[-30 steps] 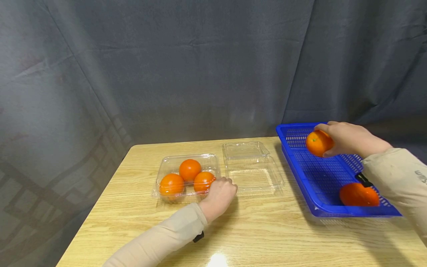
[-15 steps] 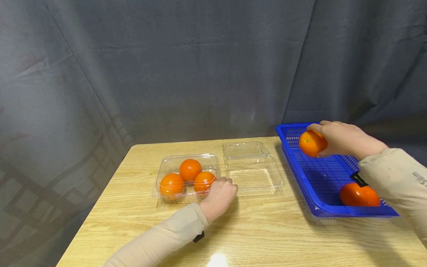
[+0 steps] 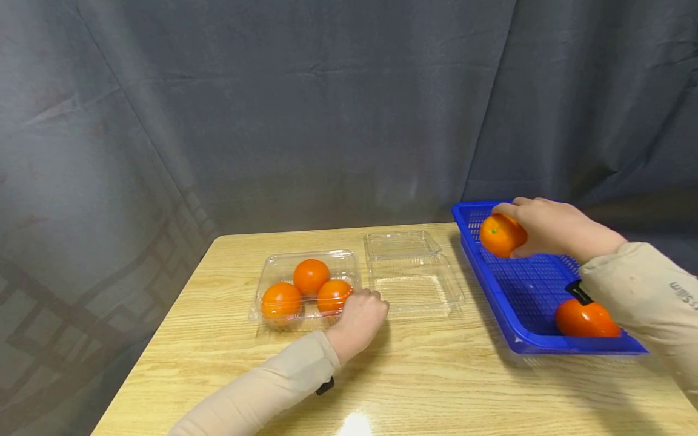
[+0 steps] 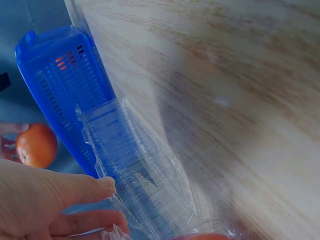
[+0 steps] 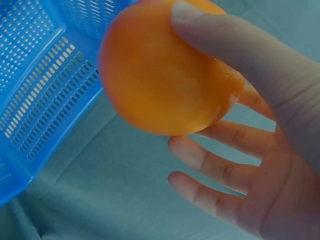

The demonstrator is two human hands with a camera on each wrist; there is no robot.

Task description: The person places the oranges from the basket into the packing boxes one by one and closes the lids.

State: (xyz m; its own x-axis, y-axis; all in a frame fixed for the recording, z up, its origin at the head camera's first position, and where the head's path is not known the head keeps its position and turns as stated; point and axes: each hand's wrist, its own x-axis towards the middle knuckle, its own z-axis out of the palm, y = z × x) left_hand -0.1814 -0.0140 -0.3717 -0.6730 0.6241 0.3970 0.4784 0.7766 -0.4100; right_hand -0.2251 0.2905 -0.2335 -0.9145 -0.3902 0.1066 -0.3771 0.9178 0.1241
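In the head view, my right hand (image 3: 553,227) grips an orange (image 3: 500,235) between thumb and fingers, above the blue basket (image 3: 498,297). The right wrist view shows the thumb across the top of this orange (image 5: 165,70), with some fingers spread beneath. My left hand (image 3: 358,318) is at the front right corner of a clear plastic container (image 3: 305,257), its fingers curled at the edge. Three oranges (image 3: 311,277) lie in that container. In the left wrist view, the left thumb and fingers (image 4: 95,190) are at the plastic edge; the exact contact is partly hidden.
A second clear clamshell box (image 3: 414,284) lies open between the first container and the basket. Another orange fruit (image 3: 586,318) sits in the basket's front, partly behind the right sleeve. Everything stands on a wooden table (image 3: 425,375), with a grey curtain (image 3: 338,121) behind.
My right hand has moved left with the orange, toward the basket's left rim. My left hand and the containers have stayed in place.
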